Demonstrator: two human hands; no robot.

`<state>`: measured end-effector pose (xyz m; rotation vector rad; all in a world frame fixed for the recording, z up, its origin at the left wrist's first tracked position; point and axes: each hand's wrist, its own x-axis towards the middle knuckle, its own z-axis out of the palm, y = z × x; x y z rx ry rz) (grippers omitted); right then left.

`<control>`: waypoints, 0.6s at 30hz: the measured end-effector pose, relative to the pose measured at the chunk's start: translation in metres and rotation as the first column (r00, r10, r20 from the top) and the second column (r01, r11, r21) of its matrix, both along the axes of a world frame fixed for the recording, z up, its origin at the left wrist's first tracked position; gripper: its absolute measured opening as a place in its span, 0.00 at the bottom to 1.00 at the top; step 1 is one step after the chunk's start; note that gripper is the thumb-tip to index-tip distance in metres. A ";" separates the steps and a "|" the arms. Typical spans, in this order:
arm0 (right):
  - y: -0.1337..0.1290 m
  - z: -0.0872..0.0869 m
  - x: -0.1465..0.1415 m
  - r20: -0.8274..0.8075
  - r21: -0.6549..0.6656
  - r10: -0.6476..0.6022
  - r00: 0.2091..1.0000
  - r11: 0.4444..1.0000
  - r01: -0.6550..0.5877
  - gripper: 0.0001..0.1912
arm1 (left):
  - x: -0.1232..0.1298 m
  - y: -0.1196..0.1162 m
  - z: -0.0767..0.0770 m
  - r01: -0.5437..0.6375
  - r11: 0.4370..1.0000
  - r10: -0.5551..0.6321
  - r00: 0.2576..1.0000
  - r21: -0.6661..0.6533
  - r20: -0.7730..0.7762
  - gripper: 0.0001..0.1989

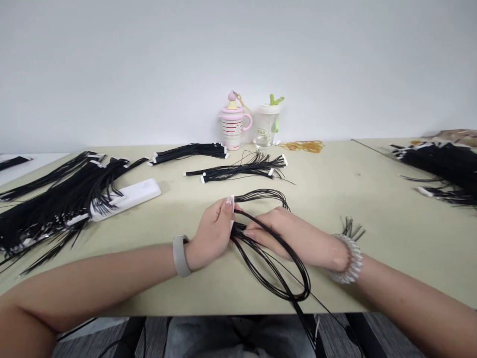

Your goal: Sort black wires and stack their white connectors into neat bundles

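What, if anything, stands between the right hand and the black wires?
Nothing visible: the right hand touches the black wires; only a loop of them crosses in front of that hand.

One head cam on the wearer, facing forward and pitched down over the table (372,209). Looks from above the near edge (208,313), wearer's lap (201,339) below it, out to the far edge (179,145) and wall (238,49) behind. Left hand (211,226) and right hand (288,231) mid-frame, close range; far edge well beyond.
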<state>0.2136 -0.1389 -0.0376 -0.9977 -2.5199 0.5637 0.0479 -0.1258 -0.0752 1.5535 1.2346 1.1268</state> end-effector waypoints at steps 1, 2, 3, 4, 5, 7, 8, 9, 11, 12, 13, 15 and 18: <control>0.000 -0.002 -0.002 -0.031 -0.003 -0.004 1.000 1.000 0.003 0.14 | 0.000 0.000 0.000 -0.014 1.000 0.014 1.000 0.011 -0.001 0.21; -0.001 -0.005 -0.004 -0.064 -0.011 -0.020 0.998 1.000 0.020 0.13 | 0.000 0.001 -0.001 -0.025 1.000 0.025 1.000 0.017 0.002 0.21; -0.001 -0.006 -0.006 -0.101 -0.017 -0.050 0.994 0.999 0.049 0.10 | 0.000 0.001 -0.001 -0.031 0.999 0.031 0.999 0.017 0.009 0.20; -0.002 -0.008 -0.007 -0.137 -0.014 -0.086 0.987 0.996 0.085 0.08 | 0.000 0.001 0.000 -0.031 0.999 0.031 0.999 0.012 0.018 0.20; -0.002 -0.009 -0.008 -0.167 0.002 -0.127 0.978 0.992 0.129 0.05 | 0.001 0.001 0.000 -0.028 1.000 0.028 0.999 0.007 0.028 0.19; -0.002 -0.010 -0.008 -0.190 0.041 -0.178 0.966 0.981 0.189 0.03 | 0.001 0.001 0.000 -0.018 1.000 0.018 0.999 -0.008 0.049 0.19; -0.001 -0.010 -0.008 -0.176 0.053 -0.184 0.967 0.979 0.196 0.04 | 0.001 0.000 0.000 -0.017 1.000 0.018 0.998 -0.014 0.057 0.19; -0.001 -0.010 -0.007 -0.148 0.056 -0.182 0.972 0.980 0.192 0.06 | 0.001 0.000 0.000 -0.019 1.000 0.020 0.998 -0.017 0.061 0.20; -0.001 -0.010 -0.007 -0.077 0.033 -0.162 0.984 0.986 0.165 0.10 | 0.001 0.000 -0.001 -0.021 1.000 0.021 0.998 -0.017 0.054 0.20; 0.000 -0.010 -0.006 -0.049 0.022 -0.149 0.988 0.988 0.150 0.13 | 0.001 0.000 -0.001 -0.021 1.000 0.022 0.999 -0.011 0.045 0.19; 0.000 -0.010 -0.007 -0.033 0.020 -0.139 0.990 0.990 0.140 0.14 | 0.001 0.001 -0.001 -0.025 1.000 0.025 0.999 -0.002 0.032 0.19; 0.000 -0.009 -0.007 -0.025 0.030 -0.113 0.993 0.993 0.114 0.16 | 0.000 0.001 -0.001 -0.031 0.999 0.030 1.000 0.019 0.008 0.20; 0.000 -0.009 -0.008 -0.027 0.065 -0.072 0.997 0.995 0.074 0.15 | -0.001 0.002 -0.001 -0.026 0.999 0.027 0.999 0.041 -0.021 0.20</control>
